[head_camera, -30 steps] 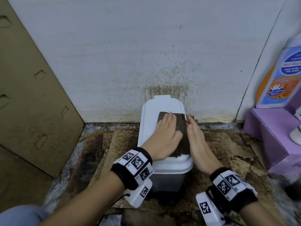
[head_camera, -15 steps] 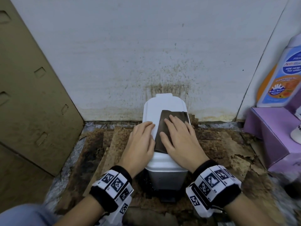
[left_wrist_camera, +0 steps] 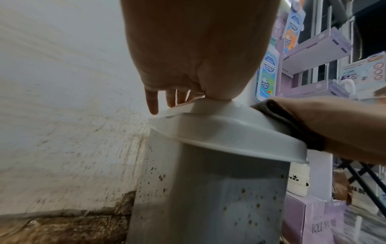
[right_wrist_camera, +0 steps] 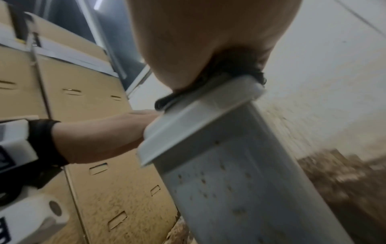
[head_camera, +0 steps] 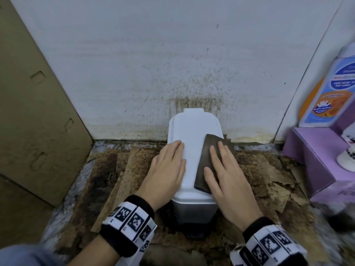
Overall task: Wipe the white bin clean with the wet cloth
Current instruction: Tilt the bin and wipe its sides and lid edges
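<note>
Centre of the head view: we see the bin [head_camera: 192,135] standing on the floor [head_camera: 107,169] against the stained wall [head_camera: 172,54], lid shut. The lid top is white; the body below it is grey and speckled with brown spots, plain in both wrist views [left_wrist_camera: 219,198].

The cloth [head_camera: 208,150], dark brown and folded to a long strip, lies flat on the lid's right half, one corner reaching past the right edge. Our right hand [head_camera: 228,181] rests palm down on it, fingers [head_camera: 215,156] straight and slightly spread, pressing the cloth onto the lid. From the right wrist the cloth [right_wrist_camera: 234,69] shows squeezed between palm and lid.

Our left hand [head_camera: 167,171] lies flat on the lid's left edge, fingers straight and close together, tips on the white top. The left wrist view shows those fingers [left_wrist_camera: 152,102] pointing down at the lid's rim, holding nothing.

Floor around the bin: torn, damp-stained cardboard scraps [head_camera: 272,179]. Left of frame, a tall brown carton [head_camera: 38,112] leans by the wall. Right of frame, a purple box [head_camera: 315,156] near the bin, with a blue and orange bottle [head_camera: 330,89] standing on it. Lower right of the head view is blurred; we cannot tell what lies there.
</note>
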The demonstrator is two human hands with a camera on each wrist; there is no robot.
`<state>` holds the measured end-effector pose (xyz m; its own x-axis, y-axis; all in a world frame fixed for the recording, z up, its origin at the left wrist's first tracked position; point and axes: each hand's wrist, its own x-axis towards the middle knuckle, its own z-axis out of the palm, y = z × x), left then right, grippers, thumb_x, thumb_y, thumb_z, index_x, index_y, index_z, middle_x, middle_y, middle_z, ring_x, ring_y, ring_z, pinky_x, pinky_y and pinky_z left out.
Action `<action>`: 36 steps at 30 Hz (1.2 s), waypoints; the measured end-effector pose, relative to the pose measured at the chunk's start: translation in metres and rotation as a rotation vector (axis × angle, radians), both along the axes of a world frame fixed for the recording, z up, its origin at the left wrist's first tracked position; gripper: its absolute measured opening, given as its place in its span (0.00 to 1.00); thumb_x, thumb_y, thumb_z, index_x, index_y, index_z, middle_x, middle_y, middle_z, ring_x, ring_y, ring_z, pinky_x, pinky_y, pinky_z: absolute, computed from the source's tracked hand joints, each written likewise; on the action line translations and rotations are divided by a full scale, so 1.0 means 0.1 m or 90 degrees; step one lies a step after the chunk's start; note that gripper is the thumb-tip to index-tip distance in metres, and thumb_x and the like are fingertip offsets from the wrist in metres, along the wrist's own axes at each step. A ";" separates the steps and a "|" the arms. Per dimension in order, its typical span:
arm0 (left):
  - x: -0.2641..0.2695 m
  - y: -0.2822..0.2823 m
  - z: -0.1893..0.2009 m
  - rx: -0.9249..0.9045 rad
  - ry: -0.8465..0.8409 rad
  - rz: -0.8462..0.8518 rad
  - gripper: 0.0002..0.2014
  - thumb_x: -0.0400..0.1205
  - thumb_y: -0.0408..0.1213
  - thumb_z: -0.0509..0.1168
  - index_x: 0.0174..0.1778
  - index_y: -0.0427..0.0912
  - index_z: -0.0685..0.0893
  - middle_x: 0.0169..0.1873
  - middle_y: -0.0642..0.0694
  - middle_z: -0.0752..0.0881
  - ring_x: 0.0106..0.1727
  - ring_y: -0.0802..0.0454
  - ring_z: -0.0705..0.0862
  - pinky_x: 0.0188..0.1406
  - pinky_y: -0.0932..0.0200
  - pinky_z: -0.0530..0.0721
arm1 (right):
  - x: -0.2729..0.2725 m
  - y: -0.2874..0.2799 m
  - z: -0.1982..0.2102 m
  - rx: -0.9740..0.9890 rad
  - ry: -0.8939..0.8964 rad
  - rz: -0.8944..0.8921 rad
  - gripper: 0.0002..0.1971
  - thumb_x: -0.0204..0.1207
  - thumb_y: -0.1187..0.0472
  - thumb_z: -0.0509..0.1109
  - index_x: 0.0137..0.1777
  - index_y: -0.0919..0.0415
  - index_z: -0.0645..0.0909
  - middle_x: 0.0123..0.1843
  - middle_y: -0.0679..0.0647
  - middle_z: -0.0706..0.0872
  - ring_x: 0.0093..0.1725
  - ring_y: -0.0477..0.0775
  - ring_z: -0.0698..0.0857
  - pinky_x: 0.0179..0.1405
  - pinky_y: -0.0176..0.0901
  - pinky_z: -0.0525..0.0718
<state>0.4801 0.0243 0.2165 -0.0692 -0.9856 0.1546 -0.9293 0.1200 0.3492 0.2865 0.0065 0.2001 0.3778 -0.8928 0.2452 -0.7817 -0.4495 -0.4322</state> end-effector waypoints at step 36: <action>0.00 -0.09 -0.01 -0.062 0.100 0.029 0.34 0.86 0.64 0.51 0.84 0.48 0.71 0.84 0.54 0.67 0.86 0.58 0.61 0.87 0.50 0.62 | 0.33 -0.07 -0.24 0.374 -0.771 -0.081 0.23 0.89 0.53 0.56 0.82 0.36 0.68 0.62 0.27 0.86 0.63 0.39 0.86 0.67 0.51 0.83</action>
